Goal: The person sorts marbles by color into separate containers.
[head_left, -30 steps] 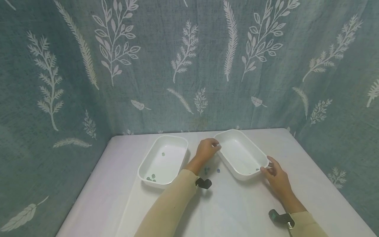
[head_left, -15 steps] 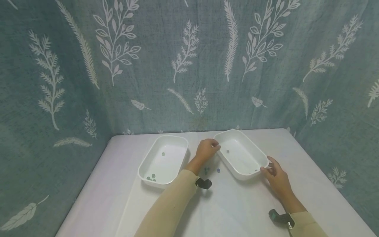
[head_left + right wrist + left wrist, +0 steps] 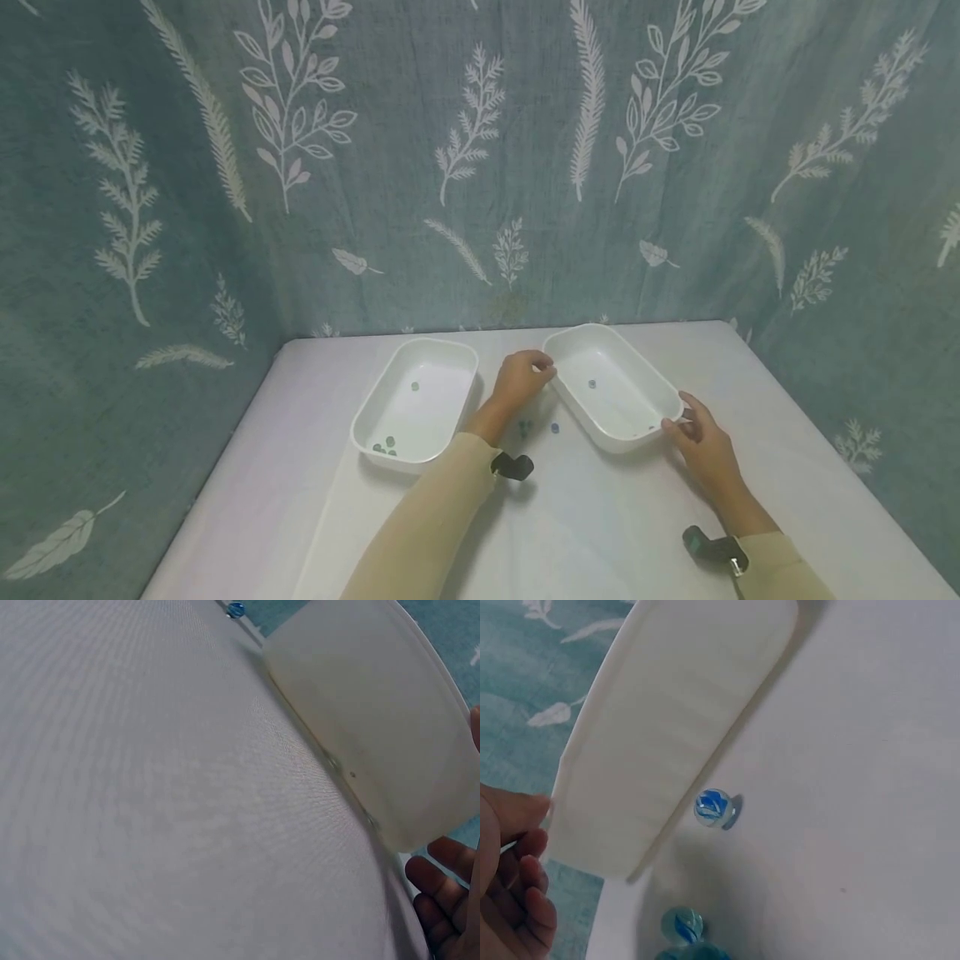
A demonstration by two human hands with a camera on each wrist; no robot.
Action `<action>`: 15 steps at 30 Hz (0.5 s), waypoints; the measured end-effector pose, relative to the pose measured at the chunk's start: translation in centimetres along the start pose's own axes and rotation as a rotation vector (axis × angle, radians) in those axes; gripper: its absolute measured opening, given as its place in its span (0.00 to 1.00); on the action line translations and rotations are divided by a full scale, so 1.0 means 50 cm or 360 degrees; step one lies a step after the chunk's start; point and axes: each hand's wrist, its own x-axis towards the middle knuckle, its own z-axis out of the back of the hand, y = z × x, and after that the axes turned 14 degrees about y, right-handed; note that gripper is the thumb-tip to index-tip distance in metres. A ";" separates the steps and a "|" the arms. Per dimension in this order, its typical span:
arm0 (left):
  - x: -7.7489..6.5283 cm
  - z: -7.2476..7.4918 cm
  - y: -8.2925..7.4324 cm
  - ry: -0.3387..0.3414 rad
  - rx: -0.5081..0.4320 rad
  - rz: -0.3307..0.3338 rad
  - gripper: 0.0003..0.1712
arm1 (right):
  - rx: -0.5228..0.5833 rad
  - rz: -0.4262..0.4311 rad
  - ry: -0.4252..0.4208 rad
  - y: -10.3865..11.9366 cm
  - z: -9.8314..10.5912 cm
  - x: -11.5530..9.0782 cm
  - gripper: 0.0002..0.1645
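Observation:
Both hands are at a white rectangular tray [image 3: 609,379] on the right of the table. My left hand [image 3: 519,382] pinches its left rim; in the left wrist view the thumb [image 3: 514,814] meets the rim. At the near right corner, my right hand [image 3: 701,442] grips the tray, thumb on the near side. Inside that tray lies a glass marble [image 3: 592,384], with more by the near right corner. Just outside, a clear and blue marble [image 3: 714,808] rests on the cloth. Several bluish marbles [image 3: 682,925] cluster close to it, below my left wrist.
A second white tray [image 3: 362,421] stands to the left, partly behind my left forearm, with several marbles [image 3: 390,442] in it, mostly at its near end. A white cloth covers the table [image 3: 600,525]. Patterned teal curtains [image 3: 405,275] close in the back and sides.
A marble has come into sight inside the right tray beside my left hand and rolled to the right. Both hands and the trays stay nearly in place.

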 end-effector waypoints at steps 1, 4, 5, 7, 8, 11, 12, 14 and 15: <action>-0.002 0.001 0.000 -0.0005 0.0002 0.0000 0.13 | 0.0002 -0.0003 -0.0004 0.000 0.000 0.001 0.44; -0.011 0.003 0.002 -0.0010 0.0038 -0.0007 0.13 | -0.0010 -0.0016 -0.0010 0.000 0.002 0.001 0.43; -0.014 0.003 0.003 -0.0009 0.0050 -0.0015 0.14 | -0.0011 -0.0017 -0.0015 0.000 0.003 0.000 0.43; -0.023 0.004 0.004 0.0002 0.0063 -0.0029 0.14 | -0.0019 -0.0025 -0.0025 0.000 0.003 -0.002 0.43; -0.028 0.005 0.005 0.0005 0.0073 -0.0042 0.14 | -0.0022 -0.0023 -0.0024 0.000 0.002 -0.002 0.43; -0.044 0.007 0.008 0.0007 0.0088 -0.0049 0.14 | -0.0020 -0.0018 -0.0024 0.002 0.002 -0.002 0.43; -0.048 0.007 0.010 0.0008 0.0094 -0.0048 0.14 | -0.0021 -0.0020 -0.0023 0.003 0.001 -0.002 0.43; -0.056 0.008 0.013 0.0012 0.0120 -0.0046 0.13 | -0.0016 -0.0024 -0.0017 0.004 0.001 -0.002 0.43; -0.060 0.007 0.015 0.0018 0.0131 -0.0041 0.13 | -0.0011 -0.0027 -0.0016 0.004 0.002 -0.002 0.43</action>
